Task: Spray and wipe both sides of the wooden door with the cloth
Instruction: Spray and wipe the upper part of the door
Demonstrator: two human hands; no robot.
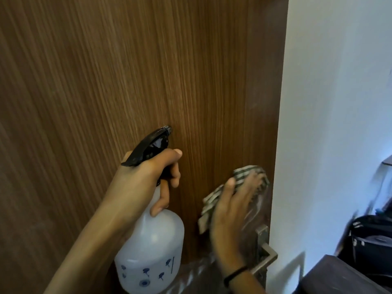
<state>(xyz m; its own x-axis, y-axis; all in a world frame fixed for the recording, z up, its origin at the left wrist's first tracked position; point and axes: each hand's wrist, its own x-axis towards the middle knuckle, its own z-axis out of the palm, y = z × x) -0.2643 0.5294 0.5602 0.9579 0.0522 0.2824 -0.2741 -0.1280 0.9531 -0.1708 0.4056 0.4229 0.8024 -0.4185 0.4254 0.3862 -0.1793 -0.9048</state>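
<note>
The brown wooden door (127, 71) fills most of the view, its edge at the right. My left hand (148, 177) grips the neck of a white spray bottle (150, 247) with a black trigger head, nozzle pointing at the door. My right hand (231, 213) presses a green-and-white striped cloth (212, 200) flat against the door near its right edge, just above the metal lever handle (267, 255). The right hand is blurred by motion and wears a black wristband.
A white wall (335, 102) stands right of the door's edge. A black bag (369, 236) and a dark furniture top (343, 276) sit at the lower right, close to the handle.
</note>
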